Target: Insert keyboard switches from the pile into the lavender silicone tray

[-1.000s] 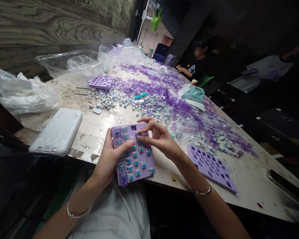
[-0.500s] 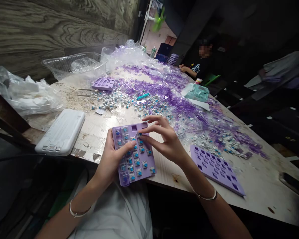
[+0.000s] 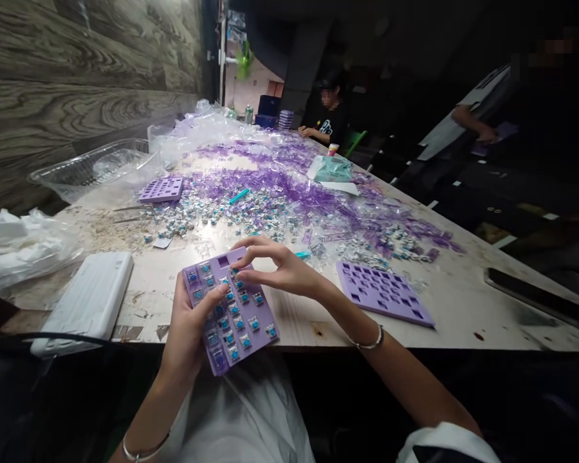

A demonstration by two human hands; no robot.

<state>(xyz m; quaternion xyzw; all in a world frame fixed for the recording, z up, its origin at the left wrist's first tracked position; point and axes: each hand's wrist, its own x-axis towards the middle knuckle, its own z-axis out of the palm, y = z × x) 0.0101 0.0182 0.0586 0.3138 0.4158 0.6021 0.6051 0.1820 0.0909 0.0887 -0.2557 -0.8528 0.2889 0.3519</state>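
My left hand [image 3: 189,328] grips a purple plastic plate [image 3: 231,312] from its left side, thumb lying across the front. The plate is tilted over the table's near edge and carries several blue-stemmed key switches in its square holes. My right hand [image 3: 275,267] hovers over the plate's upper part with thumb and forefinger pinched together on a switch there. Two holes at the plate's top edge are bare. An empty purple plate [image 3: 383,292] lies flat just right of my right wrist.
A heap of loose switches [image 3: 212,215] and purple clear plastic pieces [image 3: 328,199] covers the worn table [image 3: 463,302]. A white case [image 3: 84,302] lies at left, a clear tray [image 3: 91,167] behind. A seated person [image 3: 325,119] works at the far end; another stands at right.
The view has swung and pulled back, so everything sits lower and further left. My hands stay on the plate; my right fingers have closed into a tighter pinch near its top.
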